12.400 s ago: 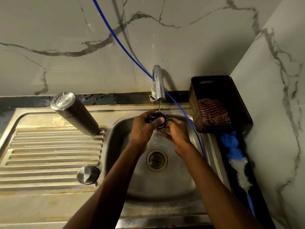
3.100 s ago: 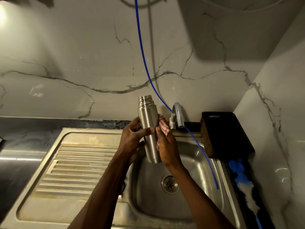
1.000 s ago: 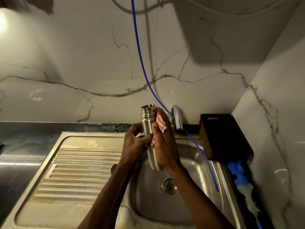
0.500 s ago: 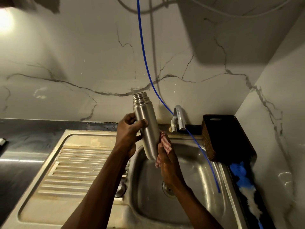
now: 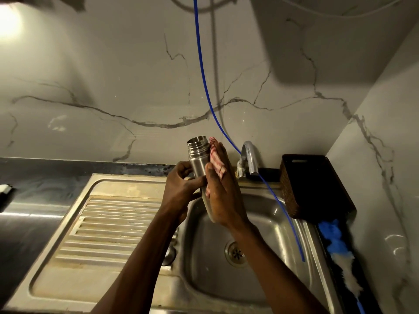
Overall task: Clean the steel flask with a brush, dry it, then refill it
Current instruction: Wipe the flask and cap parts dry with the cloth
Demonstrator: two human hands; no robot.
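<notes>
**Op:** Logging the head view. My left hand (image 5: 181,191) grips the steel flask (image 5: 199,162) around its middle, fingers and thumb curled round the body. Flask is upright, slightly tilted, mouth up and uncapped, with threaded neck visible. It is held in the air above the back edge of the sink (image 5: 260,288).

**Obs:** Right hand?

**Op:** My right hand (image 5: 223,196) lies flat against the flask's right side, fingers straight and pointing up. A red-and-white checked cloth (image 5: 215,158) is pressed between palm and steel; only its upper part shows, near the flask's shoulder. Flask's base is hidden behind this hand.

**Obs:** Surroundings?

**Op:** Tap (image 5: 249,158) stands just right of the hands, at the wall. A blue hose (image 5: 204,75) runs down the marble wall, passes behind the tap and ends inside the basin. Drain (image 5: 234,253) sits at the basin's bottom. Ribbed drainboard (image 5: 108,225) lies to the left. A round metal cap (image 5: 169,256) rests at its right edge, partly hidden by my left forearm. A dark woven basket (image 5: 292,191) stands right of the basin, and a blue-and-white brush (image 5: 337,245) lies in front of it.
</notes>
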